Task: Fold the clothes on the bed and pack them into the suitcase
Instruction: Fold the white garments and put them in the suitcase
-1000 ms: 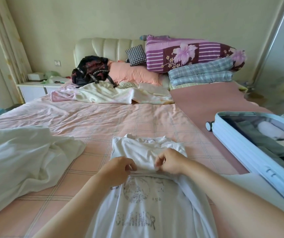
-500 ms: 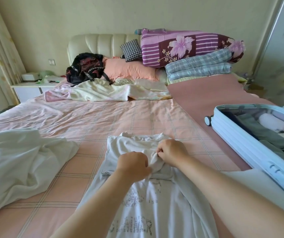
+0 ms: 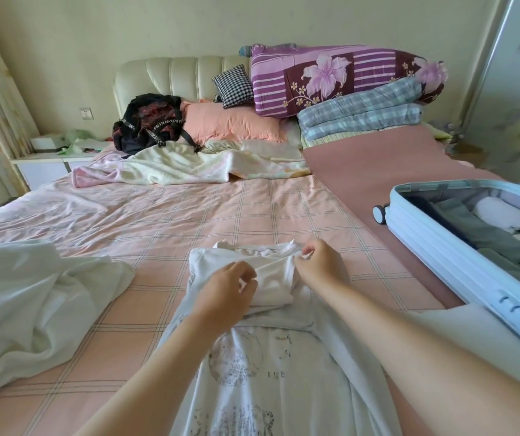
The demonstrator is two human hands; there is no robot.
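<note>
White T-shirt, grey print facing up, lies lengthwise on the bed, centre foreground, narrowed into a long strip. Its far end is gathered into a thick bundle on top of the strip; whether rolled or folded flat cannot be told from this angle.

Left hand: on the near left part of the bundle, fingers curled, thumb and fingertips pinching a fold of the shirt.
Right hand: at the far right corner of the bundle, fingers curled, pinching the shirt's edge. The hands are near each other, not touching.

Suitcase: pale blue, open, lying on the right side of the bed on a mauve mat, well apart from the shirt. Grey, dark and white cloth lies inside.

Left of the shirt: a crumpled white garment on the pink checked sheet, apart from the shirt.

Head of bed: rumpled pink-and-cream blanket, black backpack against the cream headboard, peach pillow, checked cushion. To the right, a purple floral quilt sits on top of a folded blue plaid quilt. White nightstand beside the bed, far left.
</note>
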